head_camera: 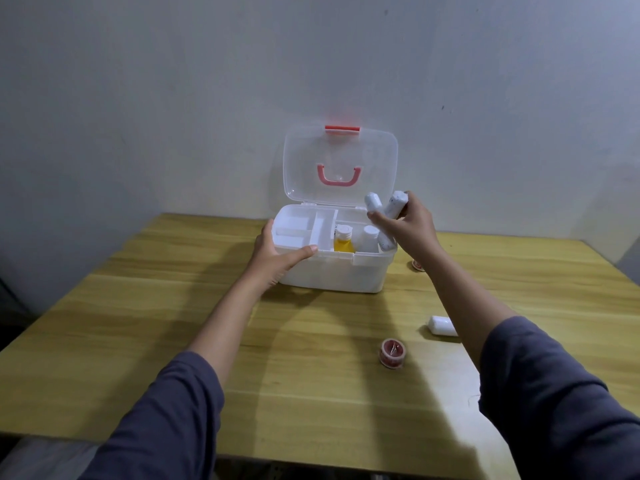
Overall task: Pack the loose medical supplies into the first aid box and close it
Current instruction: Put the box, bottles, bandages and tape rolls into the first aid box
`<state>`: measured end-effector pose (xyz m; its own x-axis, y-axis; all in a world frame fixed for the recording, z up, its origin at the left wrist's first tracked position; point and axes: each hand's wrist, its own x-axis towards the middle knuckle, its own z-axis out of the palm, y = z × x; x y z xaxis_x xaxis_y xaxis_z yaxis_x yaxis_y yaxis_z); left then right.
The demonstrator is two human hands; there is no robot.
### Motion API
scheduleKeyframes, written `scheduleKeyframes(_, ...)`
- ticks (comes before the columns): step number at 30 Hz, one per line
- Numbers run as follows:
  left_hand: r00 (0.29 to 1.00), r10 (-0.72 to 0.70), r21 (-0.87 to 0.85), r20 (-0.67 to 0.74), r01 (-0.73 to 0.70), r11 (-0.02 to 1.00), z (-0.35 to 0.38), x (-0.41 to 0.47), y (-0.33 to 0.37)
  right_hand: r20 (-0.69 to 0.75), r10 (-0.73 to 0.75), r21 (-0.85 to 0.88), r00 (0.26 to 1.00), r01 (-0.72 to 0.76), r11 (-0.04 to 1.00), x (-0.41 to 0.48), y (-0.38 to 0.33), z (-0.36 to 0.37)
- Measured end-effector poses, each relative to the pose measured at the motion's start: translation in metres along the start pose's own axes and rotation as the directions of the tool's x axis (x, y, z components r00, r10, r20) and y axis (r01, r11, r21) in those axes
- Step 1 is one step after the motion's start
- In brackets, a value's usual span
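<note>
The white first aid box (pixel 332 275) stands at the back of the wooden table, its clear lid (pixel 341 161) raised against the wall. A white divider tray (pixel 304 226) fills its left half. A yellow bottle (pixel 344 241) and a white bottle (pixel 369 239) stand in its right half. My left hand (pixel 277 252) grips the box's front left corner. My right hand (pixel 407 221) hovers over the box's right side, holding white bandage rolls (pixel 384 207). On the table lie a red tape roll (pixel 392 352), a white roll (pixel 442 326) and another small red item (pixel 418 265).
The table (pixel 173 317) butts against a pale wall behind the box. Its front edge runs along the bottom of the view.
</note>
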<state>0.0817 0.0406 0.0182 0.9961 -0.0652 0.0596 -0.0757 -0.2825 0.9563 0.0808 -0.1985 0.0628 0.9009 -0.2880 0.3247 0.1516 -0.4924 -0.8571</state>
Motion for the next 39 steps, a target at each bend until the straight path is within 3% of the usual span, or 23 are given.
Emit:
scheduleKeyframes(6, 1.000, -0.007, -0.013, 0.003, 0.007, 1.000, 0.000, -0.001, 0.000, -0.027, 0.031, -0.019, 0.999, -0.031, 0.999, 0.006, -0.003, 0.004)
scheduleKeyframes(16, 1.000, -0.002, 0.009, 0.007, 0.002, 1.000, -0.001, 0.002, 0.000, 0.244, -0.058, -0.336, 0.968, 0.141, 0.931, 0.022, -0.018, -0.014)
scheduleKeyframes(26, 1.000, -0.008, 0.008, 0.004, 0.008, 1.000, -0.001, 0.001, 0.000, 0.181, -0.165, -0.379, 0.970, 0.223, 0.898, 0.025, -0.019, -0.014)
scheduleKeyframes(33, 1.000, -0.002, 0.013, 0.006, 0.002, 1.000, -0.001, 0.000, 0.000, 0.163, -0.082, -0.508, 0.983, 0.155, 0.847, 0.033, -0.019, -0.010)
scheduleKeyframes(39, 1.000, 0.013, 0.012, -0.002, -0.013, 1.000, -0.001, 0.001, -0.002, 0.321, -0.133, -0.562, 0.938, 0.301, 0.770, 0.035, -0.012, 0.004)
